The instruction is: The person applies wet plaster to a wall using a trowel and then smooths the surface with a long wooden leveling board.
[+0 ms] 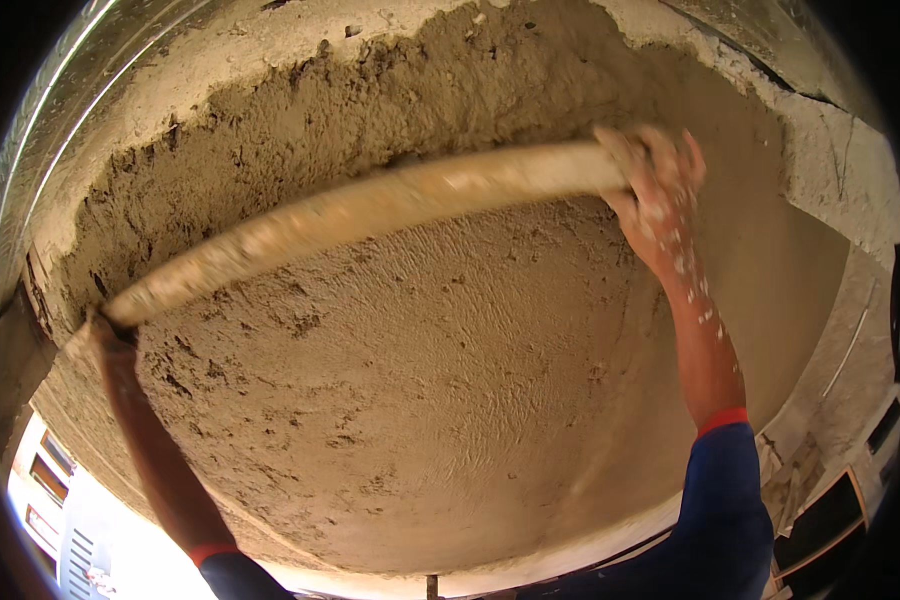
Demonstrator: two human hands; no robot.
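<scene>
A long, pale straightedge (370,212), crusted with mortar, lies across a wall of wet brown plaster (450,340). It looks bowed in this wide view and slightly blurred, its right end higher than its left. My right hand (655,190), spattered with mortar, grips the right end with fingers over the top edge. At the far left, my left hand (110,338) is closed around the other end, its fingers partly hidden. Above the straightedge the plaster is rough and lumpy; below, it is flatter, with pits and ripples.
A ragged edge separates the wet plaster from a paler dry surface (838,165) at upper right. Shiny sheeting (45,130) curves along the upper left. A bright opening with a building (75,545) shows at lower left, and dark-paned frames (820,535) stand at lower right.
</scene>
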